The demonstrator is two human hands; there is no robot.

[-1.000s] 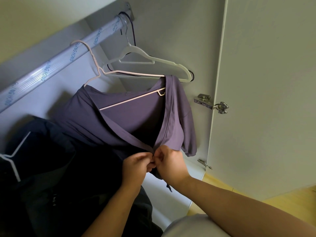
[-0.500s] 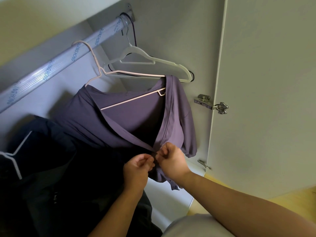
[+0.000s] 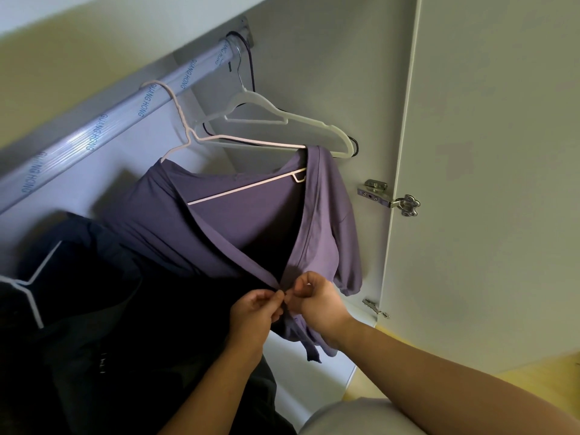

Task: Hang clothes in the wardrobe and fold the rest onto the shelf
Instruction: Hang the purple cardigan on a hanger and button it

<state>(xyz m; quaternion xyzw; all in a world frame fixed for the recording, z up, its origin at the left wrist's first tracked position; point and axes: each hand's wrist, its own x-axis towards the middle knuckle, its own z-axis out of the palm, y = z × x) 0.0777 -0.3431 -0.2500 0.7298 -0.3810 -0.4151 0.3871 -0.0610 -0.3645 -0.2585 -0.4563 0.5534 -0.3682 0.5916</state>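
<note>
Both-handed: left hand (image 3: 255, 309) and right hand (image 3: 317, 301) pinch the purple top (image 3: 251, 215) at its front closure, fingertips together, top hanging on pink hanger (image 3: 188, 133) from rail (image 3: 103, 130).

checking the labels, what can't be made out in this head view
Fastening on the purple top: covered by the fingers of the left hand and right hand, head view.
The dark garment: too shadowed, cut by the left edge.
The black hanger: mostly behind the white hanger.
</note>
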